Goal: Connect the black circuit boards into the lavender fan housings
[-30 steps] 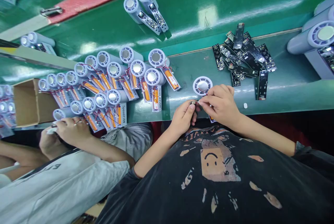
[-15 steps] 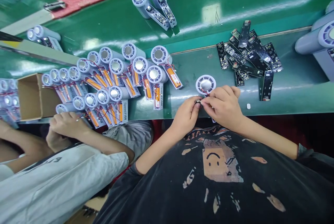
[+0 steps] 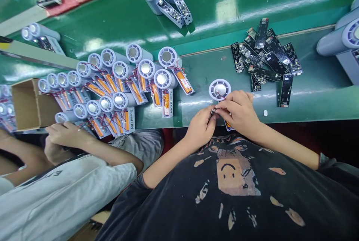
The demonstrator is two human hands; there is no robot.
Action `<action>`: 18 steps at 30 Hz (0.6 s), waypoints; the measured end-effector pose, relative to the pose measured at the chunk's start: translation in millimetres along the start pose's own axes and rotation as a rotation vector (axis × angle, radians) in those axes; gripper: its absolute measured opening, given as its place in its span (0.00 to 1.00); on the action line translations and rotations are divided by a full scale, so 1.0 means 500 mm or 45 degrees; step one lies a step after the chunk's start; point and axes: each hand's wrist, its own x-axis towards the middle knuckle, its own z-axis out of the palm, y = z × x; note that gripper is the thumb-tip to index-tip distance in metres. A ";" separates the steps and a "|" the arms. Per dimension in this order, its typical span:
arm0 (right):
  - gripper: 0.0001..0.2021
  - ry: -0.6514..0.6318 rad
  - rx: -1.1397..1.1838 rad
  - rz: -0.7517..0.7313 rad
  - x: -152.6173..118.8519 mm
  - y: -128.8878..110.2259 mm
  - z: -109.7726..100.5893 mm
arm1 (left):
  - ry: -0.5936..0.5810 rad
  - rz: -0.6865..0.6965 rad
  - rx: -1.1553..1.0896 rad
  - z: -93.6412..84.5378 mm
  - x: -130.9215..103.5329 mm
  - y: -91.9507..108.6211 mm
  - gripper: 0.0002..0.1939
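Note:
My left hand point(image 3: 200, 125) is closed, pinching a small dark circuit board point(image 3: 211, 113) between thumb and fingers. Against the board's upper end, my right hand point(image 3: 239, 112) is closed with its fingertips on a thin red wire point(image 3: 223, 98); the wire's tip is hidden. Just beyond both hands a pale purple handheld fan point(image 3: 220, 90) lies with its round grille facing me. Its handle runs under my right hand, and an orange battery point(image 3: 228, 125) shows at the lower end, by the bench edge.
Loose black circuit boards point(image 3: 269, 55) are heaped to the right, near a small white piece point(image 3: 265, 113). Several fans with orange batteries point(image 3: 155, 93) line the left, beside a cardboard box point(image 3: 26, 106). A co-worker's hands point(image 3: 66, 138) are at the left edge. More fans point(image 3: 336, 40) stand far right.
The board in my left hand has tilted more upright, and my right hand has shifted slightly up. More of the orange battery shows below it. The view has shifted a little.

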 end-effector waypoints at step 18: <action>0.09 -0.030 0.424 0.080 0.008 0.032 -0.051 | -0.074 -0.406 -0.749 0.001 -0.011 -0.026 0.20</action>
